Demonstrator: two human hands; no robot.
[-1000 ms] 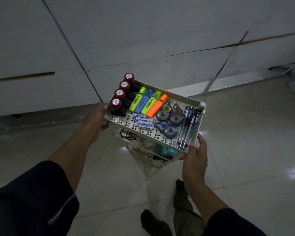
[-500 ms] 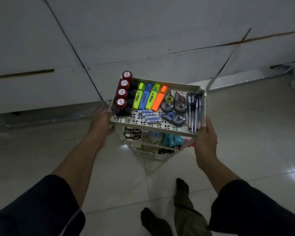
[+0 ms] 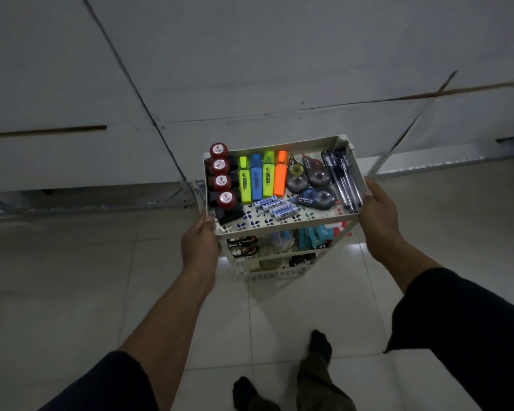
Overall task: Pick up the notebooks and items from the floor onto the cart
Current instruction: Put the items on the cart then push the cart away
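A small white tiered cart (image 3: 282, 228) stands on the tiled floor in front of me. My left hand (image 3: 199, 246) grips its top tray at the left front corner. My right hand (image 3: 379, 216) grips the tray's right edge. On the top tray lie red-capped stamps (image 3: 221, 173), several highlighters (image 3: 263, 176), correction tape dispensers (image 3: 307, 180), black pens (image 3: 341, 178) and small batteries (image 3: 275, 206). Lower shelves hold scissors (image 3: 244, 246) and blue packets (image 3: 315, 234). No notebooks are in view.
A white panelled wall (image 3: 250, 69) rises directly behind the cart, with a metal rail (image 3: 101, 203) along its base. My feet in dark socks (image 3: 319, 344) stand on the tiles just behind the cart. Open floor lies left and right.
The cart has swung round from a skewed angle until its top tray sits nearly square to me, and it has shifted right. Both hands kept their hold on the tray.
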